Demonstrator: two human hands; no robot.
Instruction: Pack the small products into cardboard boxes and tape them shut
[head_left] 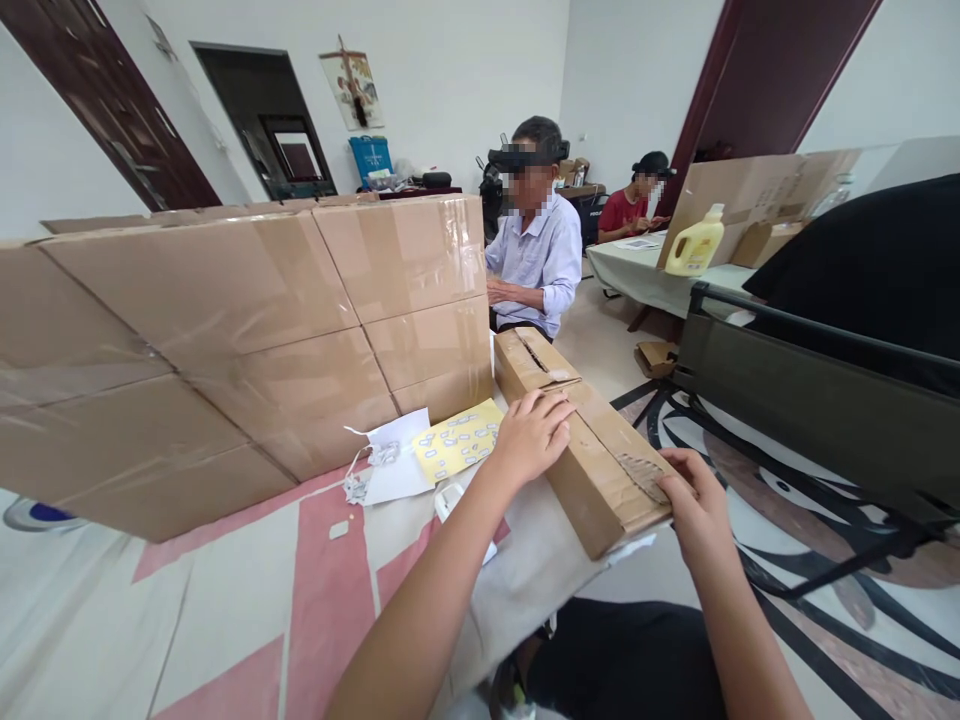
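A long brown cardboard box [581,495] lies along the table's right edge. Its top has a lengthwise seam, tape and a torn, corrugated patch [642,476] at the near end. My left hand [531,438] rests on top of it near the middle, fingers laid over the surface and slightly bent. At the near right corner, my right hand [699,497] grips the box, thumb over the edge by the torn patch; some fingertips are hidden. Left of the box lie a yellow sheet with small labels [454,440] and a white paper [394,460]. A white object [450,497] is partly behind my left forearm.
A wall of taped cartons [262,330] stands on the table to the left. Across the table sits a person in a light shirt [536,260]; another in red [624,212] sits farther back. A yellow jug [696,243] stands on another table. A dark folding frame [817,370] is at right.
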